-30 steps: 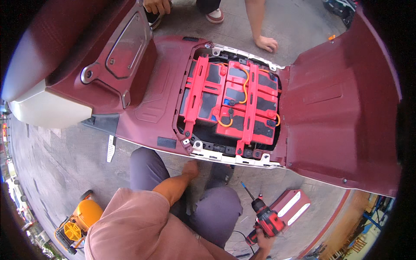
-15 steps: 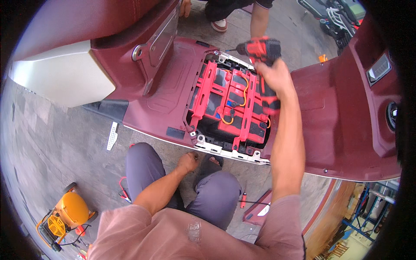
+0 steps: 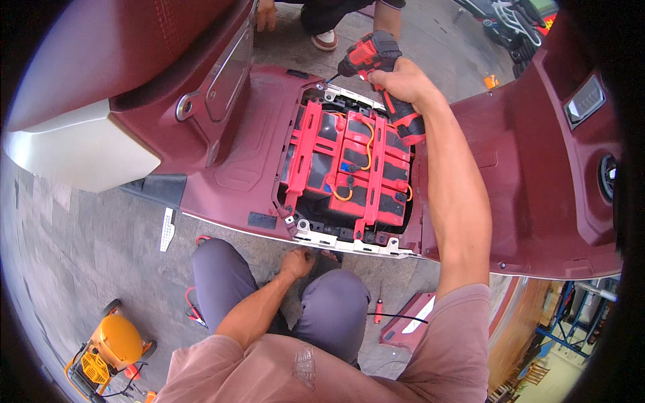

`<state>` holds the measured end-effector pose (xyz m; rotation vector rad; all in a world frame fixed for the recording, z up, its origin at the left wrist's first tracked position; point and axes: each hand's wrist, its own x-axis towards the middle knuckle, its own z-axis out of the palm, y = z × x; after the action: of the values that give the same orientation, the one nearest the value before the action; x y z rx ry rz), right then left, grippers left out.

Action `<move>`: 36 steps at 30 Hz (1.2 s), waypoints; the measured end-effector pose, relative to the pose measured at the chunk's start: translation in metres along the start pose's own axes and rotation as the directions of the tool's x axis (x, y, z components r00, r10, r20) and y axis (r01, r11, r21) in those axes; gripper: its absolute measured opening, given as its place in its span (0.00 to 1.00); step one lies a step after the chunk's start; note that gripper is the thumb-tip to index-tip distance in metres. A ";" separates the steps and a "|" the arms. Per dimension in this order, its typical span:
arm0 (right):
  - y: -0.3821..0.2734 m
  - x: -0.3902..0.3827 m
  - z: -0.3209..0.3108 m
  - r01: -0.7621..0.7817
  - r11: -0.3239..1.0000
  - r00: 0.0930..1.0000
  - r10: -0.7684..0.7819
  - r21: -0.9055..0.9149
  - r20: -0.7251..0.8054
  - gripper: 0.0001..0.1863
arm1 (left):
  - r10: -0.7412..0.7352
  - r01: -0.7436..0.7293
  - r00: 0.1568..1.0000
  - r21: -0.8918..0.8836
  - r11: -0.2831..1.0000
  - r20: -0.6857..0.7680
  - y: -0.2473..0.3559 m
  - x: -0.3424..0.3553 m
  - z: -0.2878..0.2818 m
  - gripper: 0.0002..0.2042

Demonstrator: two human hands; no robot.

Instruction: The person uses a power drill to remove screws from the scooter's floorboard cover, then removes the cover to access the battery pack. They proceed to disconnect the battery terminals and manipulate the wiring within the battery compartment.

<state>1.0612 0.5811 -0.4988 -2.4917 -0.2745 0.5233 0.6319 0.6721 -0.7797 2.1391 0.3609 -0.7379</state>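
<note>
My right hand (image 3: 405, 82) is closed round the grip of a red and black cordless drill (image 3: 368, 54), its bit slanting down to the far left corner of an opening in the maroon scooter floorboard (image 3: 232, 151). Inside that opening sit several red and black batteries (image 3: 356, 149), joined by orange wires and crossed by red straps (image 3: 376, 174). A white rail (image 3: 336, 244) runs along the opening's near edge. Just below this rail, my left hand (image 3: 296, 262) stays low between my knees, fingers curled; whatever they hold is too small to make out.
Another person crouches beyond the scooter, a hand (image 3: 266, 15) by the seat base. On the ground are a screwdriver (image 3: 379, 305), a maroon panel (image 3: 411, 319), a white perforated piece (image 3: 167, 230) and a yellow machine (image 3: 117, 339). The scooter's front section (image 3: 537, 168) rises at right.
The drill has moved left and toward the far side, its bit now down at the opening's corner. My left hand has hardly moved. The whole view has shifted slightly.
</note>
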 end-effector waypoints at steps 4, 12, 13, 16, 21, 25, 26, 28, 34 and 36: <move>0.001 0.001 0.002 0.020 1.000 1.000 -0.020 -0.001 -0.003 0.25 | -0.034 0.033 0.999 0.044 0.999 0.038 -0.002 0.001 0.001 0.16; -0.018 0.000 -0.003 0.087 0.989 0.995 -0.081 -0.119 0.054 0.25 | -0.035 0.037 0.998 -0.042 0.998 0.053 0.001 0.001 -0.003 0.18; -0.027 0.005 -0.008 0.110 0.962 0.993 -0.095 -0.250 0.075 0.25 | -0.047 0.049 0.997 -0.040 0.998 0.060 0.004 0.000 -0.008 0.18; -0.052 0.020 -0.022 0.149 0.932 0.972 -0.077 -0.331 0.221 0.21 | 0.023 -0.023 1.000 -0.038 0.999 -0.004 0.016 -0.008 -0.030 0.18; -0.071 0.046 -0.024 -0.052 0.967 0.941 0.131 -0.250 0.312 0.20 | 0.111 -0.071 0.982 -0.246 0.967 0.154 0.041 -0.035 -0.086 0.18; -0.063 0.053 -0.018 -0.163 0.965 0.930 0.221 -0.208 0.295 0.13 | 0.224 -0.113 0.931 -0.354 0.928 0.290 0.062 -0.061 -0.134 0.15; -0.062 0.056 -0.017 -0.156 0.959 0.939 0.218 -0.237 0.265 0.12 | 0.250 -0.138 0.913 -0.331 0.934 0.323 0.070 -0.064 -0.146 0.15; -0.061 0.059 -0.015 -0.161 0.961 0.941 0.218 -0.224 0.259 0.13 | 0.284 -0.166 0.867 -0.300 0.940 0.410 0.086 -0.071 -0.170 0.14; -0.065 0.072 -0.010 -0.139 0.927 0.942 0.232 -0.348 0.241 0.31 | 0.545 -0.398 0.761 -0.409 0.821 0.351 0.145 -0.061 -0.227 0.11; -0.063 0.073 -0.010 -0.161 0.943 0.926 0.247 -0.292 0.284 0.30 | 0.547 -0.458 0.801 -0.340 0.821 0.242 0.160 -0.044 -0.238 0.11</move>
<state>1.1262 0.6500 -0.4769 -2.7035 -0.2167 1.0431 0.7656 0.7603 -0.5370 1.6986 -0.2830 -0.6666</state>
